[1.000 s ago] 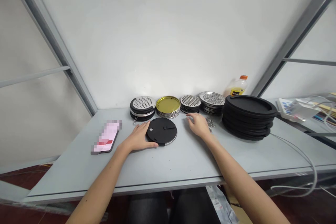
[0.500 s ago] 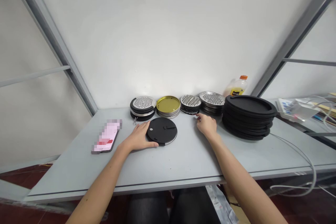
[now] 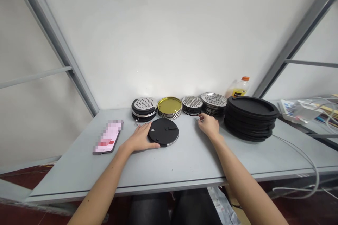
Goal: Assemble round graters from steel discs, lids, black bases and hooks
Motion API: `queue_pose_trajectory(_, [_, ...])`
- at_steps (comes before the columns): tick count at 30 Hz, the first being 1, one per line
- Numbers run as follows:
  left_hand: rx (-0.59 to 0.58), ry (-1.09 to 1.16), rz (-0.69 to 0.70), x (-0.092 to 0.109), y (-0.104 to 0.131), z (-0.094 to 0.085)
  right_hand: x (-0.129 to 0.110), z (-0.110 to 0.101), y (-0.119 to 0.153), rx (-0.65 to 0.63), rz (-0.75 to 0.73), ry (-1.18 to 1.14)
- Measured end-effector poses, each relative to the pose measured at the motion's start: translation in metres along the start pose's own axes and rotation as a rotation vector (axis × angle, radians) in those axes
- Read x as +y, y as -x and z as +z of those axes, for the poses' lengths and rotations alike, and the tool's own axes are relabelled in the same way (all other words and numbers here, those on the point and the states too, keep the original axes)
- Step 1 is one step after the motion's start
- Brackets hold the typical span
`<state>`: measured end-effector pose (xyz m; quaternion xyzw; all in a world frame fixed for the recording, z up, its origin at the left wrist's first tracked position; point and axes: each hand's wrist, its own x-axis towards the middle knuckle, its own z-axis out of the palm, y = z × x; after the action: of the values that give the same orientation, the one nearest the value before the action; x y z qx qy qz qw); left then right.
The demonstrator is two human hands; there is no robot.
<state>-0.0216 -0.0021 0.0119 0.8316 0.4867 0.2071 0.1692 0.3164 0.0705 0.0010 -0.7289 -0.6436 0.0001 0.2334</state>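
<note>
A round black disc with a metal rim [image 3: 163, 132] lies flat on the table, and my left hand [image 3: 141, 139] rests against its left edge, thumb and fingers spread around it. My right hand [image 3: 208, 124] is on the table to the right, its fingers pinched together on something small that I cannot make out. Just behind it is a stack of small spiked discs [image 3: 192, 102]. Farther left stand a stack of gold-coloured discs [image 3: 169, 105] and a black-rimmed perforated grater [image 3: 144, 104]. A stack of larger metal grater discs [image 3: 214, 100] stands behind my right hand.
On the right stands a tall stack of black rings [image 3: 250, 117], with an orange-capped bottle [image 3: 241, 87] behind it. A phone [image 3: 109, 137] lies at the left. White cables [image 3: 315, 179] hang over the right front edge.
</note>
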Motion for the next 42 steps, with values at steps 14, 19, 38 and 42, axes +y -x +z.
queue_pose_trajectory(14, [-0.031,-0.034,-0.026,0.001,0.000,0.000,0.001,0.001,-0.003,0.048,0.006,-0.077])
queue_pose_trajectory(19, [-0.029,-0.034,-0.019,0.000,0.000,0.000,0.003,0.004,-0.006,0.204,-0.028,-0.307])
queue_pose_trajectory(38, [-0.002,-0.016,-0.016,-0.004,0.002,-0.002,-0.013,0.018,-0.005,-0.175,0.059,-1.349])
queue_pose_trajectory(42, [-0.035,0.010,0.011,0.001,0.002,-0.011,-0.020,0.016,0.001,-0.264,0.079,-1.391])
